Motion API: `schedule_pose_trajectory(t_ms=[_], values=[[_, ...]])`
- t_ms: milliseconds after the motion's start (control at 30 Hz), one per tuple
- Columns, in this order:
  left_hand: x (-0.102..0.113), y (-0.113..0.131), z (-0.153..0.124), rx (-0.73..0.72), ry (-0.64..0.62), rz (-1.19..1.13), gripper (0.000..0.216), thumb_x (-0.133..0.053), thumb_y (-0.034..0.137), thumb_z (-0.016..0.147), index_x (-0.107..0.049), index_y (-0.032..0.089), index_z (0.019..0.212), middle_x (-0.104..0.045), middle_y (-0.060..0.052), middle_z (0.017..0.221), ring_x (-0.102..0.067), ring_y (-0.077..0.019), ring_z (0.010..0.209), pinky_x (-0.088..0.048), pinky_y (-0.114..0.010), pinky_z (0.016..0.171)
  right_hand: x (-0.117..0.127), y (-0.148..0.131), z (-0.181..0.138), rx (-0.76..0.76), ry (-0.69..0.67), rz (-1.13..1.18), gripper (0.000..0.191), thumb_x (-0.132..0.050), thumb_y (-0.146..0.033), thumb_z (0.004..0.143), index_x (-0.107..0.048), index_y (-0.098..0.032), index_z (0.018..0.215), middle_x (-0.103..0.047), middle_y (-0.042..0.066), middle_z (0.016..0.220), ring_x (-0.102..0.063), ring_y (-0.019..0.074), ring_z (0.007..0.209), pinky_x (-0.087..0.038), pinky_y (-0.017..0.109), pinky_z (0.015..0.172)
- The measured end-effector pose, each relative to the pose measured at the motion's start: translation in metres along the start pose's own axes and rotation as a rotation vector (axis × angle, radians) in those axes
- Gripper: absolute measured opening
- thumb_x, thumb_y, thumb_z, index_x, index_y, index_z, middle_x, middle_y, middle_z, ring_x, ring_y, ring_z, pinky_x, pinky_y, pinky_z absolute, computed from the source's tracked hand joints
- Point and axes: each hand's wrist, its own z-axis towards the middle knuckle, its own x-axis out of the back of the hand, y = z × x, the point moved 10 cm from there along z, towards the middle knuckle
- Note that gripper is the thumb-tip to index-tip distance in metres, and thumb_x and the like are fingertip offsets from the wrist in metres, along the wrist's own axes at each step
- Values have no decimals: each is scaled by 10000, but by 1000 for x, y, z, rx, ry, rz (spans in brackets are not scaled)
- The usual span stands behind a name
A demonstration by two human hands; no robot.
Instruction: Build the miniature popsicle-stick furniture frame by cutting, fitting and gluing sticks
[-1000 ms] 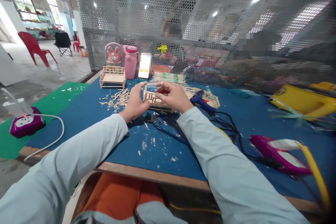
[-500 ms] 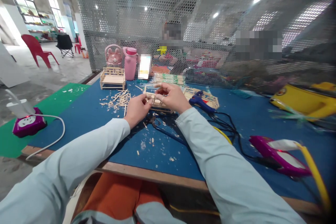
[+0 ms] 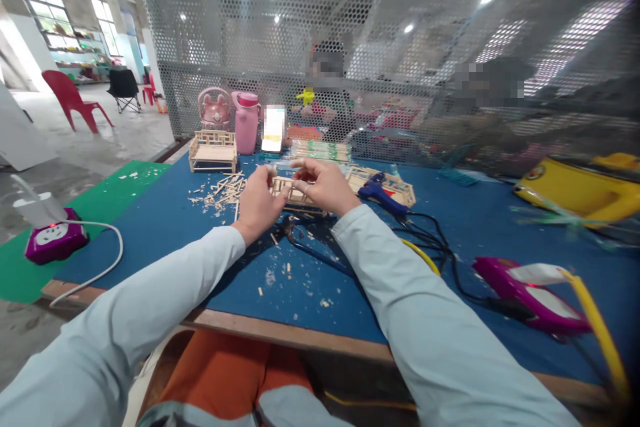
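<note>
Between my hands, low on the blue tabletop, is a small model frame of pale wooden sticks (image 3: 299, 196), partly hidden by my fingers. My left hand (image 3: 261, 201) grips its left end, thumb in front and fingers behind. At its right part, my right hand (image 3: 329, 187) has curled fingers, with thumb and fingertips on the frame. A finished-looking miniature wooden bench (image 3: 213, 150) stands at the back left. Loose cut sticks (image 3: 227, 188) lie left of my left hand. Pliers (image 3: 300, 240) with dark handles rest just in front of the frame.
A blue glue gun (image 3: 383, 193) lies on another stick model (image 3: 407, 190) to the right. Behind stand a pink bottle (image 3: 246, 123), a lit phone (image 3: 273, 130) and bundled sticks (image 3: 320, 151). Purple power strips (image 3: 533, 297) and cables lie rightward; a perforated metal screen (image 3: 240, 27) closes the back.
My left hand has shifted its grip: its fingers now reach up and behind the frame's left end. My right hand stays nearly in place. The view has moved slightly.
</note>
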Motion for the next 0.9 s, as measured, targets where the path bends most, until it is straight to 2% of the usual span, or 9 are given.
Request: schedule_pose_trajectory(t_ms=[67, 133, 267, 333, 467, 600, 800, 900], values=[[4, 1, 5, -58, 36, -128, 470, -668, 226, 675, -472, 171, 1099, -564, -78, 1018, -516, -190, 965, -390, -325, 846, 0, -1, 0, -2, -6, 8, 324, -573, -111, 676, -605, -181, 990, -639, 12, 730, -562, 126, 638, -470, 289, 652], [-6, -3, 11, -70, -48, -262, 673, -696, 188, 642, -379, 175, 1236, -549, -92, 1084, -508, -202, 1031, -379, -353, 904, 0, -1, 0, -5, -9, 15, 337, -567, -105, 676, -602, -178, 1003, -639, 13, 731, -561, 124, 635, -468, 286, 649], [-39, -14, 17, 40, -327, -510, 857, -698, 129, 633, -246, 175, 1359, -591, -51, 910, -581, -176, 858, -451, -339, 803, 0, 0, 0, -15, -12, 12, 335, -574, -120, 683, -600, -178, 1012, -634, 13, 730, -556, 122, 630, -458, 279, 634], [-48, -18, 19, 85, -398, -589, 881, -695, 106, 630, -236, 176, 1378, -589, -27, 821, -587, -163, 776, -470, -319, 738, 0, 0, 0, -12, -8, -2, 322, -587, -142, 688, -603, -175, 1008, -627, 13, 723, -549, 122, 625, -451, 276, 619], [-51, -21, 22, 127, -415, -649, 876, -686, 78, 631, -256, 180, 1387, -577, 5, 720, -578, -142, 699, -476, -292, 675, -1, -1, -1, -4, -7, -17, 298, -591, -170, 700, -607, -179, 997, -619, 9, 706, -537, 121, 610, -443, 273, 603], [-49, -21, 22, 130, -408, -643, 823, -666, 60, 641, -302, 185, 1369, -580, 8, 711, -581, -129, 681, -487, -277, 653, 1, -2, -1, 7, 6, -6, 292, -593, -188, 696, -611, -186, 987, -628, 11, 717, -549, 130, 628, -454, 288, 632], [-48, -22, 22, 147, -383, -594, 796, -669, 80, 649, -318, 159, 1358, -590, -7, 734, -610, -153, 745, -504, -291, 691, 43, -2, -7, 18, 314, -25, 155, -530, -175, 726, -655, -175, 816, -642, 40, 780, -571, 164, 725, -458, 328, 711], [-49, -22, 22, 141, -390, -602, 798, -666, 86, 653, -307, 154, 1362, -596, -8, 738, -610, -151, 742, -501, -292, 703, 35, -12, -8, 115, 233, -125, 148, -550, -153, 709, -677, -195, 773, -632, 39, 799, -563, 184, 788, -442, 347, 762]])
